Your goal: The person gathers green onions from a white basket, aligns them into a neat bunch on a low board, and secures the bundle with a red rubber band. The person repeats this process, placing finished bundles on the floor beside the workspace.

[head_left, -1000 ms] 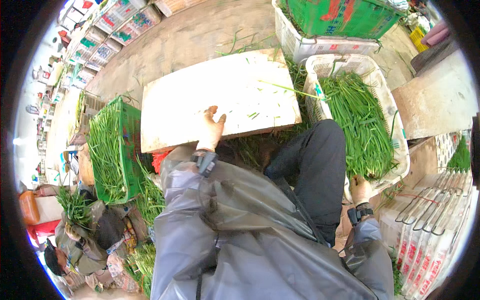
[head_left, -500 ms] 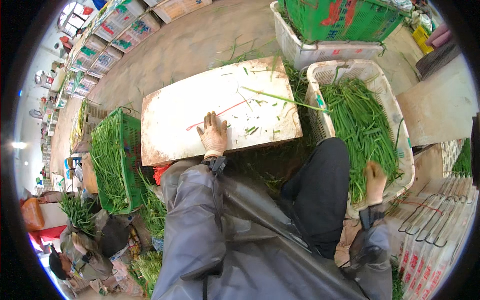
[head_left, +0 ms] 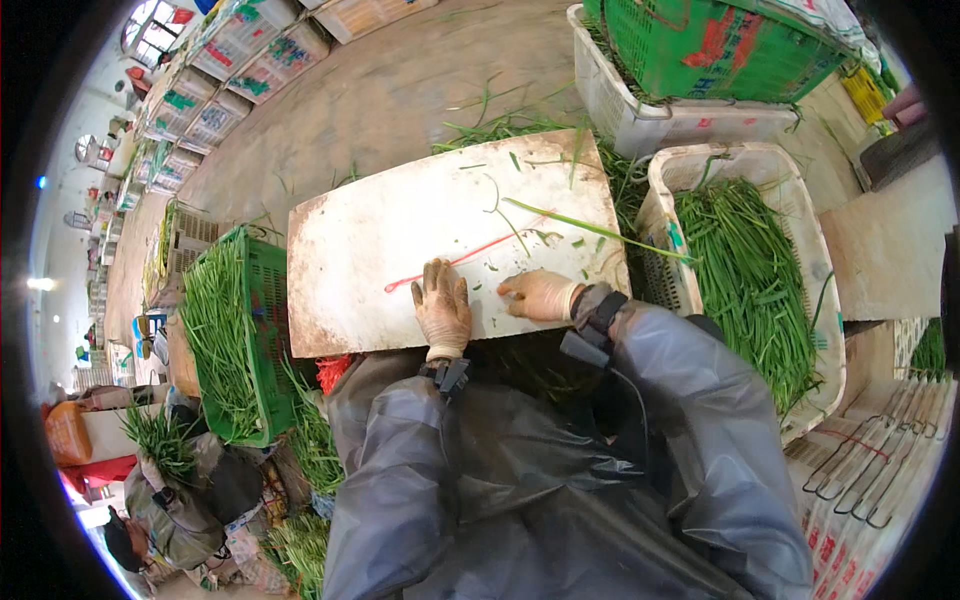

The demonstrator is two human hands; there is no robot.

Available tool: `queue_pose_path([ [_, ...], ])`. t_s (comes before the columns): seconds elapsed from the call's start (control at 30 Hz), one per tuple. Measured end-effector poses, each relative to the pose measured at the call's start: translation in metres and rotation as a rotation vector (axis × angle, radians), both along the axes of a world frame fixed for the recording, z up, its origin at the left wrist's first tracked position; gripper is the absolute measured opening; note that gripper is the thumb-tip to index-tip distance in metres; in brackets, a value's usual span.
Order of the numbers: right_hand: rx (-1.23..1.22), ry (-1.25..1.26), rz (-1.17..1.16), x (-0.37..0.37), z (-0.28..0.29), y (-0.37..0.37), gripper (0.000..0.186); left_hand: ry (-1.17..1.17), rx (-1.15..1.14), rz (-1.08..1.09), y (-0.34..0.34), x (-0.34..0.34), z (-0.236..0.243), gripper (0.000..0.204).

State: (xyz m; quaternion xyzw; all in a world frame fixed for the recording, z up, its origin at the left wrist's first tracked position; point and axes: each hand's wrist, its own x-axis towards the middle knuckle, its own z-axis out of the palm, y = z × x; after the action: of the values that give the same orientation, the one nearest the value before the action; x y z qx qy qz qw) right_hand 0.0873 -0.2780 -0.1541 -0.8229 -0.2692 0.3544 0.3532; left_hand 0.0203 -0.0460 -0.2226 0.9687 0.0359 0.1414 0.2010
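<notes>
In front of me lies a white board (head_left: 375, 240) with rusty, stained edges. My left hand (head_left: 442, 310), in a thin pale glove with soiled fingertips, rests on its near part, fingers stretched forward. Close to its fingertips runs a thin red tie (head_left: 430, 273). My right hand (head_left: 543, 296), gloved likewise, is low over the board to the right, its slightly bent fingers pointing left beside small green scraps (head_left: 492, 267). No held object shows in either hand. One long green stalk (head_left: 595, 230) crosses the board's right edge toward a white crate (head_left: 660, 200) of green stalks (head_left: 745, 270).
A green crate (head_left: 268, 330) of long stalks stands left of the board. Behind the white crate, a green crate (head_left: 715, 50) sits on another white crate (head_left: 660, 128). Another person (head_left: 180, 510) sits at lower left with greens. Folded white plastic with black handles (head_left: 860, 480) lies at right.
My right hand has moved from the white crate's near edge leftward onto the board. My left hand stays on the board. The view has shifted slightly.
</notes>
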Motion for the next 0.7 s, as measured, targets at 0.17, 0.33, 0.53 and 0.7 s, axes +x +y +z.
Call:
queue_pose_path([
  [0.17, -0.165, -0.485, -0.139, 0.107, -0.03, -0.06, 0.033, 0.066, 0.008, 0.011, -0.001, 0.0, 0.002, 0.045],
  [0.33, -0.371, -0.829, -0.741, 0.177, -0.021, -0.106, 0.032, 0.031, -0.024, 0.006, -0.001, 0.0, 0.001, 0.037],
  [0.53, -0.239, -0.572, -0.329, 0.131, -0.028, -0.022, 0.03, -0.043, -0.062, -0.014, 0.007, 0.0, -0.014, 0.033],
  [0.7, -0.269, -0.496, -0.314, 0.124, -0.004, -0.049, 0.064, -0.033, -0.04, -0.026, 0.01, -0.002, -0.019, 0.037],
])
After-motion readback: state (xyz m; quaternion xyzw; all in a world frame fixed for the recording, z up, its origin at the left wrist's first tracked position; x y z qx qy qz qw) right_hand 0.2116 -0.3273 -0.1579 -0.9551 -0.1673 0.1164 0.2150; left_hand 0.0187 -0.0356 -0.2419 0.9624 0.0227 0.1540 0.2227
